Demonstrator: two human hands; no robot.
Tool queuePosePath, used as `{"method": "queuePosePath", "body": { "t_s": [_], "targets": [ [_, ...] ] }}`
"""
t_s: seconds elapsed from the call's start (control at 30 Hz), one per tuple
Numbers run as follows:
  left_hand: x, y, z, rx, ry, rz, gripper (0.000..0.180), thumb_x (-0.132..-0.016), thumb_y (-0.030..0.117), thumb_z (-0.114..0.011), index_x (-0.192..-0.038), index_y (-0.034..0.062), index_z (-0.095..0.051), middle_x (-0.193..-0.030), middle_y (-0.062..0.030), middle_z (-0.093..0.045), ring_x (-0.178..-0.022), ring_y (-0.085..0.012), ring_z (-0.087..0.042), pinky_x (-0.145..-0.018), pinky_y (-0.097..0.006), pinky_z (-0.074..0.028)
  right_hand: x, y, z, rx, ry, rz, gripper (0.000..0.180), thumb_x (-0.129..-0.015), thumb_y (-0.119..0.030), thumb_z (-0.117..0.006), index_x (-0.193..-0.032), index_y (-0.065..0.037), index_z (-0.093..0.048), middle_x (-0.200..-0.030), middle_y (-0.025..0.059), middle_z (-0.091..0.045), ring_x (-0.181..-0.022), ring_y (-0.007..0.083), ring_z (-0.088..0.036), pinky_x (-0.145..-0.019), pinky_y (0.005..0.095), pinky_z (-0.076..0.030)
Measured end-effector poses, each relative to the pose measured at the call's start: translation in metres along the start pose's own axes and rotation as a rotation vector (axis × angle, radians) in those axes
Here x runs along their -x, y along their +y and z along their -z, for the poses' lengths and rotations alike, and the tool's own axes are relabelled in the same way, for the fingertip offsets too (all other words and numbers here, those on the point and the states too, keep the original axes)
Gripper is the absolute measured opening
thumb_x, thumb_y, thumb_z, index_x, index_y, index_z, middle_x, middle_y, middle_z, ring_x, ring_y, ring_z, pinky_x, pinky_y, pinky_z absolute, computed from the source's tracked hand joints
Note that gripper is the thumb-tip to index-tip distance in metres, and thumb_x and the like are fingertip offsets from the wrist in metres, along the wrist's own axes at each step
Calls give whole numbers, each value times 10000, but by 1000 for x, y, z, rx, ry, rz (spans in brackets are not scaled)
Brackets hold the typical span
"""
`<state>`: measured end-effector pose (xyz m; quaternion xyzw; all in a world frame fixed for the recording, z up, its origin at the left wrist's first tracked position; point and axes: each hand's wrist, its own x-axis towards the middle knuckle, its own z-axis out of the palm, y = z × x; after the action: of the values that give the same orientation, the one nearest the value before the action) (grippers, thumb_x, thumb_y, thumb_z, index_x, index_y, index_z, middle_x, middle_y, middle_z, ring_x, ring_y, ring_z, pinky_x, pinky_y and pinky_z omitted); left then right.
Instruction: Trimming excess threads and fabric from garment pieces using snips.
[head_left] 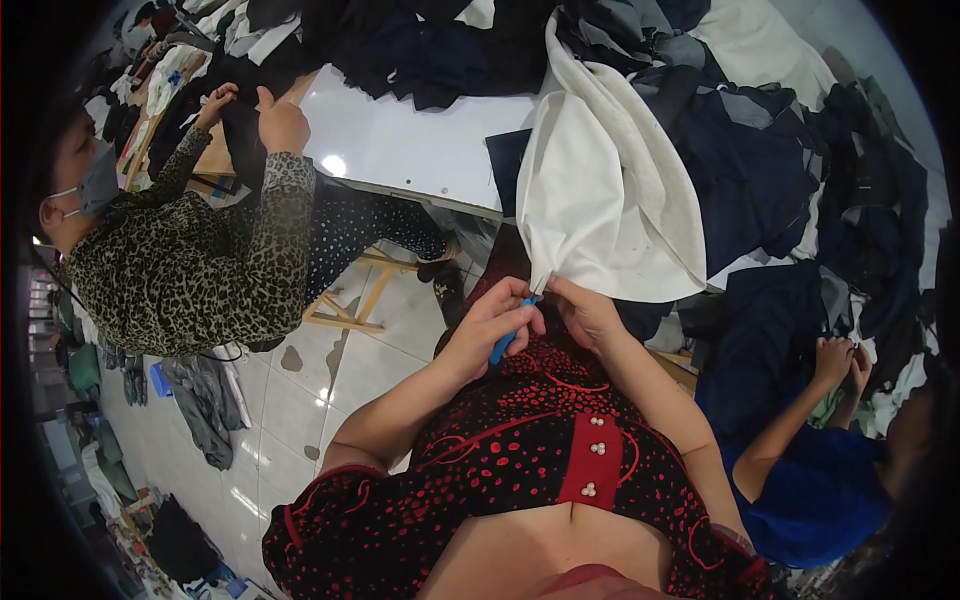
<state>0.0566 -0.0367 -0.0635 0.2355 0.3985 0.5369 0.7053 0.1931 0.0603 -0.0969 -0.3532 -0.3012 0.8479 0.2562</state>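
In front of my body, my left hand (497, 322) is closed around blue-handled thread snips (505, 342). Their short metal tip points up at the near corner of a white cloth piece (572, 195); fingers partly cover the blades, so I cannot see whether they touch the cloth. Close beside, my right hand (592, 314) pinches that gathered corner between thumb and fingers. From there the white cloth fans out and upward over the table edge, with one layer folded over another.
A white table (405, 140) bears heaps of navy cloth (745, 165) and black cloth. At left, a masked person in a leopard-print top (200, 255) handles dark fabric. Another person in a blue shirt (815, 500) works at right. A wooden stool (350, 300) stands on the tiled floor.
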Motion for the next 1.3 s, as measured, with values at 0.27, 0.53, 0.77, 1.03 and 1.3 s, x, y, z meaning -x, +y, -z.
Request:
{"method": "queuePosePath", "body": {
  "t_s": [0.27, 0.53, 0.77, 1.03, 1.3],
  "targets": [
    [-1, 3, -4, 165, 93, -108, 264, -869, 203, -489, -1047, 25, -410, -800, -122, -530, -501, -93, -425, -444, -190, -320, -27, -11, 11, -28, -194, -86, 392, -781, -68, -589, -1139, 42, -475, -1105, 107, -545, -1055, 212, -496, -938, 334, -343],
    [-1, 1, -6, 204, 113, -105, 241, -883, 209, -472, -1041, 38, -409, -790, -123, -525, -496, -100, -433, -442, -192, -321, -13, -11, 0, -141, -182, -140, 266, -800, -82, -582, -1038, 29, -540, -984, 117, -580, -936, 236, -543, -864, 368, -398],
    [-1, 0, -5, 183, 67, -101, 258, -878, 212, -472, -1049, 33, -398, -807, -138, -525, -495, -108, -433, -448, -200, -325, -13, -9, 5, -3, -128, -1, 279, -788, -111, -631, -1041, -15, -566, -952, 63, -593, -871, 155, -555, -765, 279, -435],
    [0, -1, -6, 172, 46, -64, 321, -869, 227, -453, -1107, 14, -416, -810, -119, -525, -509, -106, -438, -455, -197, -326, -12, -6, -1, 209, -44, 166, 175, -786, -133, -647, -923, -33, -604, -790, 20, -606, -686, 108, -561, -605, 223, -454],
    [-2, -12, -2, 132, 84, 6, 306, -883, 237, -459, -1102, 28, -413, -820, -109, -536, -513, -106, -449, -435, -206, -304, -8, 0, -6, 389, 6, 323, 273, -820, -93, -565, -1071, 12, -532, -957, 78, -580, -784, 147, -572, -651, 257, -486]
  ]
}}
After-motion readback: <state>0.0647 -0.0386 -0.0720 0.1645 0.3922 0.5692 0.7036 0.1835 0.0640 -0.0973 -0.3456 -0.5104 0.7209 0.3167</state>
